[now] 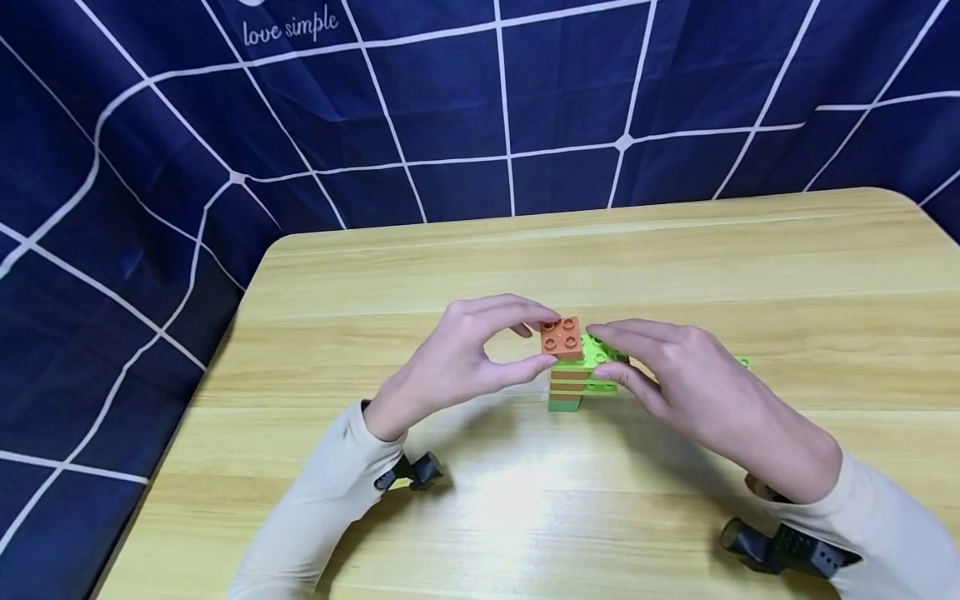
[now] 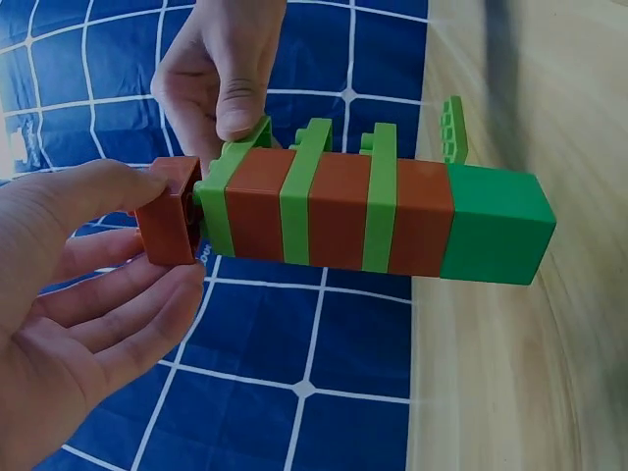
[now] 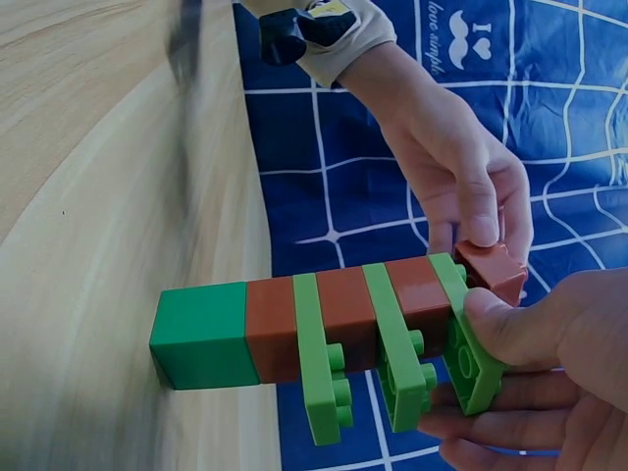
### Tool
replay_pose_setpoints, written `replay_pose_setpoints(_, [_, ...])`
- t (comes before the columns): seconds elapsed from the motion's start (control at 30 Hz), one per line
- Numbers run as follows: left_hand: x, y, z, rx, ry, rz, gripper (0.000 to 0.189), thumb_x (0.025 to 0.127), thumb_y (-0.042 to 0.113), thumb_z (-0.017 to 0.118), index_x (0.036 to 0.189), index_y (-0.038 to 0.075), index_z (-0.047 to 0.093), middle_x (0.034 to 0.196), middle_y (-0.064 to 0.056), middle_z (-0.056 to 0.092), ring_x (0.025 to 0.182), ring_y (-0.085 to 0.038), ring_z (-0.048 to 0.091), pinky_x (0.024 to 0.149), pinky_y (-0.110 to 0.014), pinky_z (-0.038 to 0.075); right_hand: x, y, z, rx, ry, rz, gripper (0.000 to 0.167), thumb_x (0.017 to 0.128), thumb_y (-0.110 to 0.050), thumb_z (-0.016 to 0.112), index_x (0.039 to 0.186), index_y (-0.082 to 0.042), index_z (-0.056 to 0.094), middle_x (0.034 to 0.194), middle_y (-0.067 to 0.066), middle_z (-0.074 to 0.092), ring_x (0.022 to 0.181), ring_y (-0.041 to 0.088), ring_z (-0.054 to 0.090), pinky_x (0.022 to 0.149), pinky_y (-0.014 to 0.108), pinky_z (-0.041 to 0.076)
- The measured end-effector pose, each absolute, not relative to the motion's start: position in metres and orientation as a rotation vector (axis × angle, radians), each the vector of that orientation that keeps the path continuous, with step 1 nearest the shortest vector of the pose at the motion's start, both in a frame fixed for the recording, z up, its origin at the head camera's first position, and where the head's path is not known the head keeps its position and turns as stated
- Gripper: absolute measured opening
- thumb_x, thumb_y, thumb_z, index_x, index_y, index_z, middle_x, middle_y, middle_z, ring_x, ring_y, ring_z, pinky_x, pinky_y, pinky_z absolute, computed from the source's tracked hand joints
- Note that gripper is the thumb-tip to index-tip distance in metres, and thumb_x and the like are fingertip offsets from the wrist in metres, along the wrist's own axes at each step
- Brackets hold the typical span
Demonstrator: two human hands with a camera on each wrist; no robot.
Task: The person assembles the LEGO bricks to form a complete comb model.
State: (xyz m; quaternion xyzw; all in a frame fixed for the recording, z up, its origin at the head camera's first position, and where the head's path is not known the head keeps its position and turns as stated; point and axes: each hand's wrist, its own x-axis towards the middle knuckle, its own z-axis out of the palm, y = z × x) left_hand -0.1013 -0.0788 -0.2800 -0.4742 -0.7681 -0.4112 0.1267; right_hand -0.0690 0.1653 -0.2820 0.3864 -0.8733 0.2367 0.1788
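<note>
My left hand [image 1: 468,346] pinches a reddish-brown 2x2 toy brick [image 1: 561,337] between thumb and fingers. The brick sits at the top end of a stack, slightly tilted against it in the right wrist view; whether its studs are engaged I cannot tell. Below it, light green plates [image 2: 306,196] alternate with reddish-brown bricks [image 2: 348,211], and a dark green brick [image 2: 496,224] forms the base on the table. The plates jut out to the right. With thumb and fingers, my right hand [image 1: 697,387] grips the jutting end of the top light green plate [image 3: 469,358].
Behind the right hand, another light green piece [image 2: 453,130] lies on the wooden table [image 1: 390,283]. A dark blue curtain [image 1: 450,100] with white lines hangs along the back and left. Each wrist carries a black camera [image 1: 426,471].
</note>
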Motion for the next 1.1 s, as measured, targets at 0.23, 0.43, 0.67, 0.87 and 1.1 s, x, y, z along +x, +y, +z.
replay_pose_setpoints(0.23, [-0.0997, -0.0765, -0.282, -1.403, -2.208, -1.204, 0.032, 0.08, 0.008, 0.078, 0.108, -0.003, 0.068, 0.104, -0.011, 0.071, 0.091, -0.013, 0.066, 0.079, -0.018, 0.053, -0.068, 0.1661, -0.2819, 1.083, -2.507, 0.654, 0.05, 0.092, -0.039, 0.058, 0.116, 0.004, 0.067, 0.105, 0.019, 0.07, 0.092, 0.036, 0.069, 0.073, 0.047, 0.058])
replay_pose_setpoints(0.43, [-0.0996, -0.0747, -0.2841, -1.426, -2.178, -1.188, 0.031, 0.08, 0.008, 0.077, 0.108, -0.003, 0.068, 0.105, -0.011, 0.071, 0.095, -0.013, 0.066, 0.079, -0.018, 0.053, -0.0674, 0.1662, -0.2816, 1.085, -2.506, 0.664, 0.048, 0.091, -0.037, 0.06, 0.115, 0.004, 0.067, 0.105, 0.018, 0.07, 0.092, 0.035, 0.069, 0.073, 0.046, 0.058])
replay_pose_setpoints(0.67, [-0.1011, -0.0731, -0.2852, -1.432, -2.144, -1.17, 0.031, 0.08, 0.007, 0.076, 0.108, -0.003, 0.068, 0.105, -0.011, 0.071, 0.096, -0.014, 0.065, 0.079, -0.017, 0.053, -0.0672, 0.1668, -0.28, 1.103, -2.493, 0.663, 0.047, 0.094, -0.036, 0.059, 0.116, 0.005, 0.066, 0.106, 0.019, 0.07, 0.093, 0.034, 0.069, 0.073, 0.044, 0.058])
replay_pose_setpoints(0.87, [-0.1013, -0.0714, -0.2867, -1.438, -2.135, -1.176, 0.031, 0.08, 0.006, 0.076, 0.108, -0.004, 0.068, 0.105, -0.012, 0.071, 0.096, -0.015, 0.066, 0.08, -0.017, 0.052, -0.0679, 0.1671, -0.2797, 1.111, -2.479, 0.672, 0.049, 0.094, -0.038, 0.056, 0.115, 0.005, 0.067, 0.106, 0.019, 0.07, 0.092, 0.035, 0.069, 0.072, 0.044, 0.058])
replay_pose_setpoints(1.1, [-0.1011, -0.0706, -0.2867, -1.424, -2.129, -1.177, 0.032, 0.079, 0.007, 0.077, 0.108, -0.004, 0.068, 0.104, -0.012, 0.071, 0.095, -0.015, 0.066, 0.08, -0.017, 0.052, -0.0673, 0.1671, -0.2792, 1.11, -2.483, 0.657, 0.049, 0.095, -0.038, 0.055, 0.116, 0.006, 0.066, 0.105, 0.019, 0.07, 0.091, 0.034, 0.07, 0.071, 0.043, 0.059])
